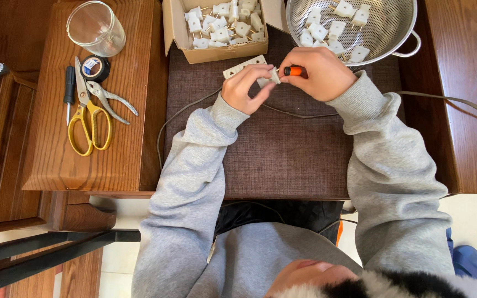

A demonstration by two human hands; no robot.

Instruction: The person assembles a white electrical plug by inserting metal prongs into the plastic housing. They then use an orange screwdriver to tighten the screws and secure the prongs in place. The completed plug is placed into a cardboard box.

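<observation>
White plug [272, 75] sits pinched in your left hand [242, 87] fingers while your right hand [318, 73] fingers grip an orange-handled screwdriver [295, 70] against it, above the desk [282, 149].

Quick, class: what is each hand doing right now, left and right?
Left hand: closed on a small white plug.
Right hand: closed around an orange-handled screwdriver, tip at the plug.
</observation>
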